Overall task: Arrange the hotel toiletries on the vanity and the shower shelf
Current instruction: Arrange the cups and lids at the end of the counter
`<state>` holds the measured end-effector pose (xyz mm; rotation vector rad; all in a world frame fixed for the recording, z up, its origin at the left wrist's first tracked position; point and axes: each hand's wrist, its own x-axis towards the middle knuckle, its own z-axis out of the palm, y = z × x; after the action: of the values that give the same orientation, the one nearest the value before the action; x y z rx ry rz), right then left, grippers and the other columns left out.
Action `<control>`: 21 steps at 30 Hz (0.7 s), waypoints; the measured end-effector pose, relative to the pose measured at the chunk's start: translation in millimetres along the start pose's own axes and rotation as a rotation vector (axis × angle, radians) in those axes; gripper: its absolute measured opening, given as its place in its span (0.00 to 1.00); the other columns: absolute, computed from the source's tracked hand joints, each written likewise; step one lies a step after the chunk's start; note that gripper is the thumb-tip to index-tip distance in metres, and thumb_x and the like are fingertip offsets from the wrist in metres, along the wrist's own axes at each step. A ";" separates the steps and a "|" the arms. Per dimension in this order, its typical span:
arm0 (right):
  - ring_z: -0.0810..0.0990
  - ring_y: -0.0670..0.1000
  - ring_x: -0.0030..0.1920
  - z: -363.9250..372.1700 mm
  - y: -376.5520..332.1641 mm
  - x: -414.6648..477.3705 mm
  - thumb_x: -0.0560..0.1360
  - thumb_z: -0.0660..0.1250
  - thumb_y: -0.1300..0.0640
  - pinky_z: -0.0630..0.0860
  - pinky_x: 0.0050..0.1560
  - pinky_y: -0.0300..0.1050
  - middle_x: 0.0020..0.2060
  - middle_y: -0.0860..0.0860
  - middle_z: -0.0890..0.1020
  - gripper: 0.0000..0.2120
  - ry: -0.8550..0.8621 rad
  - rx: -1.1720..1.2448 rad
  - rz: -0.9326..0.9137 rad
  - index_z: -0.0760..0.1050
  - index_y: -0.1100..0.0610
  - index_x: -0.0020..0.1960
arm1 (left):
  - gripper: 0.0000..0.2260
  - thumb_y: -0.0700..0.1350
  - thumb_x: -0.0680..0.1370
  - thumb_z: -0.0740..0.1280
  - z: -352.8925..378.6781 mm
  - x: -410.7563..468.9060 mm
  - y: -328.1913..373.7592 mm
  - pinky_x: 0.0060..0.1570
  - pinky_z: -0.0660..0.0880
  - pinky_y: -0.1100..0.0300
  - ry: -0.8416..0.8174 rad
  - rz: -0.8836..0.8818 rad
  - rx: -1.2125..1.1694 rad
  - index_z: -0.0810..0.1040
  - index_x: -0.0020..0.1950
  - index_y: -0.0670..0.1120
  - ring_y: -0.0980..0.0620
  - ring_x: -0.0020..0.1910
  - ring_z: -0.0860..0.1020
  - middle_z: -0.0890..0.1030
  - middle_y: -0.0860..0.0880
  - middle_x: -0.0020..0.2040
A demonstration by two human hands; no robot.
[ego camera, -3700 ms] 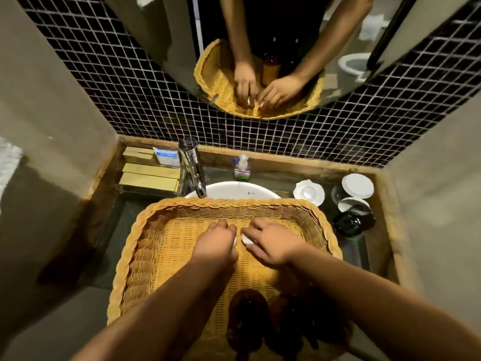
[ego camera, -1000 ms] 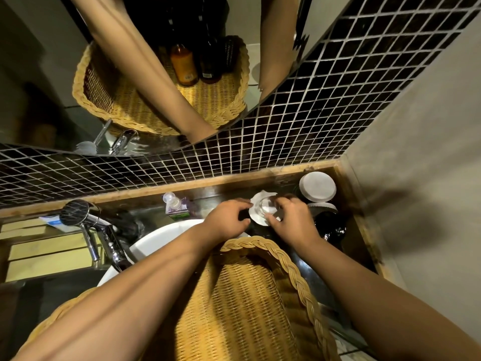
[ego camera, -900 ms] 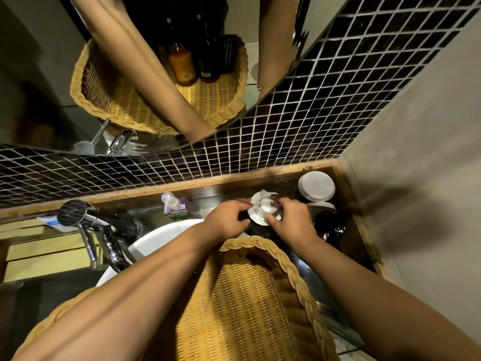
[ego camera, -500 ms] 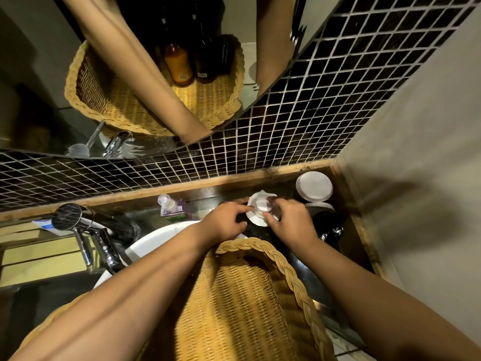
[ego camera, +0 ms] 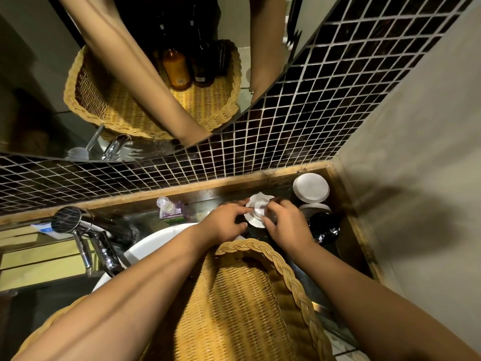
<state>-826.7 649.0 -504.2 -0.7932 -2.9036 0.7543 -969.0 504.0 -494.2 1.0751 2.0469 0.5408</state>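
A small round white toiletry item (ego camera: pixel 259 211), perhaps a wrapped soap, sits on a white scalloped dish (ego camera: pixel 253 222) on the dark vanity counter. My left hand (ego camera: pixel 224 223) pinches its left side with fingertips. My right hand (ego camera: pixel 285 223) grips its right side. Both hands reach over the far rim of the woven wicker basket (ego camera: pixel 263 254). In the mirror, amber and dark bottles (ego camera: pixel 177 69) stand in the basket's near end.
A chrome faucet (ego camera: pixel 86 230) and white basin (ego camera: pixel 156 246) lie left. A small pump bottle (ego camera: pixel 169 208) stands at the back ledge. Two covered glasses (ego camera: pixel 311 187) and a black bag-lined object (ego camera: pixel 324 227) fill the right corner by the wall.
Both hands moved from the basket's middle to the dish at the counter's back right with the small white item. Over the last second they stay on it, fingers shifting slightly.
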 end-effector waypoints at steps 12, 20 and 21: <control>0.40 0.50 0.80 -28.6 1.0 -13.7 0.83 0.46 0.37 0.43 0.78 0.51 0.81 0.46 0.44 0.32 -0.364 -0.304 -0.256 0.44 0.48 0.82 | 0.23 0.58 0.82 0.52 -17.2 -35.3 16.9 0.75 0.60 0.46 0.103 -0.013 0.152 0.64 0.78 0.59 0.48 0.77 0.62 0.65 0.51 0.78; 0.40 0.51 0.80 -26.9 -3.2 -9.8 0.83 0.50 0.41 0.44 0.79 0.53 0.81 0.49 0.42 0.33 -0.576 -0.392 -0.249 0.41 0.50 0.82 | 0.24 0.63 0.83 0.46 -8.3 -69.1 36.2 0.75 0.52 0.42 0.123 -0.112 0.399 0.54 0.80 0.64 0.48 0.80 0.52 0.54 0.52 0.82; 0.40 0.52 0.80 -28.4 -4.7 -10.8 0.84 0.49 0.42 0.44 0.79 0.52 0.81 0.49 0.43 0.31 -0.566 -0.401 -0.260 0.41 0.50 0.82 | 0.24 0.63 0.83 0.46 -7.6 -74.6 37.3 0.76 0.51 0.42 0.134 -0.112 0.411 0.54 0.80 0.64 0.48 0.80 0.52 0.52 0.51 0.82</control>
<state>-815.0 652.9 -476.1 -0.2121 -3.6364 0.4235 -928.4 462.8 -433.7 1.1704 2.3862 0.1369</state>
